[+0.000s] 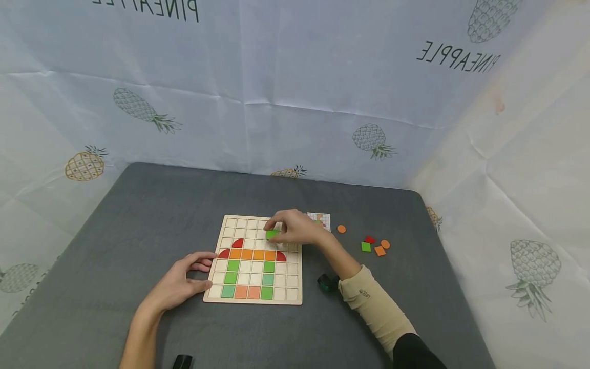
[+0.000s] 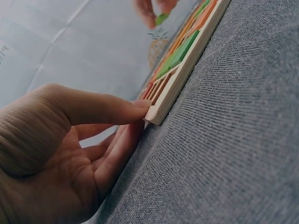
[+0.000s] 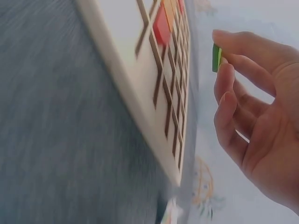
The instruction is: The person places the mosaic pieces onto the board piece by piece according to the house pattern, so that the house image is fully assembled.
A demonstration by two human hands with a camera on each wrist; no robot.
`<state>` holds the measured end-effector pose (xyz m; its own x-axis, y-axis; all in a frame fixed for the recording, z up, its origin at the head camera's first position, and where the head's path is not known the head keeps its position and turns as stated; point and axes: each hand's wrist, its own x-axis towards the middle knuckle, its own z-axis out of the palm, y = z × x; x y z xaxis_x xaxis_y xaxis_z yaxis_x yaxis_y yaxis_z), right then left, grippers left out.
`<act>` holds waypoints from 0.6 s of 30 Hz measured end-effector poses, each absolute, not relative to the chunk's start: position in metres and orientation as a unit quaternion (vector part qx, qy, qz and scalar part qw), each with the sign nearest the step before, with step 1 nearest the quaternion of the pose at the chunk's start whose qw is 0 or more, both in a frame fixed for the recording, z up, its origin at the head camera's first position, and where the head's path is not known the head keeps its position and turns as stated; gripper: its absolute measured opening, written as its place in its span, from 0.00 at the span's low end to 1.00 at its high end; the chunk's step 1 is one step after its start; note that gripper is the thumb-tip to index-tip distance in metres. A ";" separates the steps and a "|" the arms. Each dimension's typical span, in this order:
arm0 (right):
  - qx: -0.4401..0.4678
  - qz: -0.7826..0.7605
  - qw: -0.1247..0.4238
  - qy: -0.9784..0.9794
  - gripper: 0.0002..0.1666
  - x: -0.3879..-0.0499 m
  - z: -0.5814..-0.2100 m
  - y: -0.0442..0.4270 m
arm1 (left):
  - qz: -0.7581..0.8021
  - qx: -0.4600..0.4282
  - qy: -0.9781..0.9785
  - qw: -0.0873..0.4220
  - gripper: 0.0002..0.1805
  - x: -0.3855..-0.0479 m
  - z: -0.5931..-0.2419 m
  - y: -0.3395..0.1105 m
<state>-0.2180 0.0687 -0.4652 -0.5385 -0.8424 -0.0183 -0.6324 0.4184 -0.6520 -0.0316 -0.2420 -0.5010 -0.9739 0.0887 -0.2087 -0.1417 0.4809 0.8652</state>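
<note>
A light wooden grid board point(image 1: 292, 281) lies on the table, with green, orange, salmon and red tiles in its squares. At its left side is my left hand point(image 1: 177, 281); in the left wrist view the thumb point(image 2: 110, 108) rests on the board's near corner, the fingers beside the edge. Over the upper right of the grid, my right hand point(image 1: 298, 227) pinches a green square tile point(image 3: 217, 58) between thumb and fingertips. That tile is held above the board, apart from it, in the right wrist view.
Right of the board lie a printed pattern card point(image 1: 325, 219), partly behind the right hand, an orange disc point(image 1: 341, 228), and several loose tiles, including a green square point(image 1: 366, 247) and a red piece point(image 1: 370, 239). A dark object point(image 1: 326, 283) sits by the right wrist.
</note>
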 end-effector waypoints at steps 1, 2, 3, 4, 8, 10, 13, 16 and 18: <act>-0.448 -0.297 0.176 0.825 0.18 -0.217 -0.465 0.064 | 0.509 -0.015 0.853 0.113 0.38 -0.032 -0.501 -0.242; -0.448 -0.293 0.178 0.825 0.18 -0.217 -0.466 0.058 | 0.508 -0.015 0.854 0.113 0.38 -0.032 -0.501 -0.242; -0.449 -0.288 0.180 0.827 0.18 -0.216 -0.466 0.054 | 0.507 -0.015 0.854 0.112 0.38 -0.032 -0.501 -0.242; -0.448 -0.283 0.183 0.828 0.18 -0.215 -0.467 0.049 | 0.507 -0.015 0.854 0.112 0.38 -0.032 -0.501 -0.242; -0.449 -0.259 0.189 0.834 0.16 -0.212 -0.469 0.031 | 0.507 -0.016 0.854 0.113 0.38 -0.032 -0.500 -0.242; -0.450 -0.247 0.192 0.836 0.15 -0.210 -0.471 0.023 | 0.507 -0.019 0.854 0.114 0.38 -0.032 -0.501 -0.242; -0.451 -0.234 0.191 0.840 0.13 -0.207 -0.473 0.014 | 0.506 -0.023 0.854 0.118 0.38 -0.032 -0.501 -0.241; -0.445 -0.230 0.189 0.845 0.13 -0.204 -0.473 0.009 | 0.507 -0.025 0.853 0.120 0.38 -0.032 -0.500 -0.241; -0.439 -0.228 0.187 0.849 0.13 -0.203 -0.473 0.008 | 0.508 -0.025 0.852 0.121 0.38 -0.032 -0.500 -0.241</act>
